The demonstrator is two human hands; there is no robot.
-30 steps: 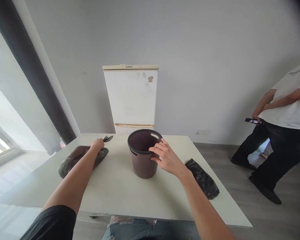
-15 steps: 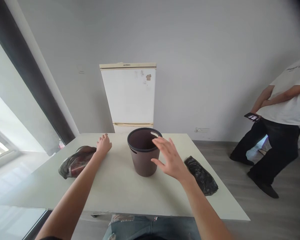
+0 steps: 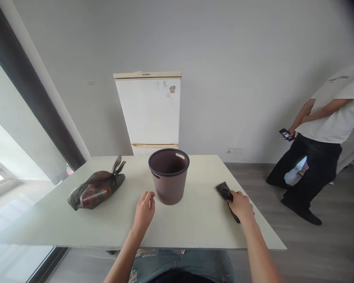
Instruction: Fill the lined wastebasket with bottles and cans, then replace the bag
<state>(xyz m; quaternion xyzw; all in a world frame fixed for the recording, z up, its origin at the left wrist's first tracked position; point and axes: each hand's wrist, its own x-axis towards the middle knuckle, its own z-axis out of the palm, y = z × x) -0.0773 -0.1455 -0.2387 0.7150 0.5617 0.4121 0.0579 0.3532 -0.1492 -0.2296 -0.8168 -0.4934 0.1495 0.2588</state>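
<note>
My right hand (image 3: 242, 205) is closed on a folded black plastic bag (image 3: 224, 190) at the right side of the table; the palm covers part of it. My left hand (image 3: 145, 211) hovers over the table with loosely curled fingers, apart from the thumb, and nothing in it. Just beyond its fingertips stands a brown waste bin (image 3: 170, 186), upright, with a dark rim and handle slots. To the left lies a knotted, see-through dark plastic bag (image 3: 98, 190) with reddish contents.
All of this rests on a pale table (image 3: 191, 232). Behind it stands a white fridge (image 3: 149, 110) against the grey wall. A person (image 3: 321, 137) stands on the floor at the right, holding a phone (image 3: 286, 134).
My left hand has left the knotted bag and moved right, toward the bin. My right hand has gone from beside the bin to the folded black bag and taken hold of it.
</note>
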